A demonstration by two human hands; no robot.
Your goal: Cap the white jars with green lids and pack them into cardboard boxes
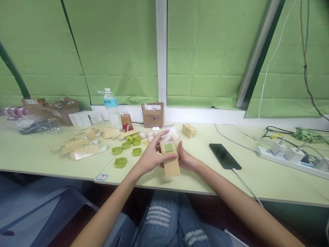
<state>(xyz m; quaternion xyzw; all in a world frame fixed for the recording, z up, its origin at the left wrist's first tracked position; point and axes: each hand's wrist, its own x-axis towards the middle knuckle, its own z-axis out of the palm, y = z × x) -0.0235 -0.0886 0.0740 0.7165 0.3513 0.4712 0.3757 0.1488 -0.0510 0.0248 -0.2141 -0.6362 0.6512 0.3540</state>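
A small tan paper box (169, 158) with a green square on its face is held up between my two hands, above the table's front part. One flap hangs down from it. My left hand (153, 154) grips it from the left, its thumb lying across the front. My right hand (187, 158) closes on the box's right side, with its fingers partly hidden behind. To the left of my hands several green tray-like pieces (120, 162) lie on the table. Two closed tan boxes (190, 131) stand together further back.
Flattened tan boxes (86, 151) lie in a pile at left. Behind stand a water bottle (110, 103), a drink bottle (126, 120) and a brown carton (153, 116). On the right are a phone (224, 156) on a white cable and a power strip (290, 157).
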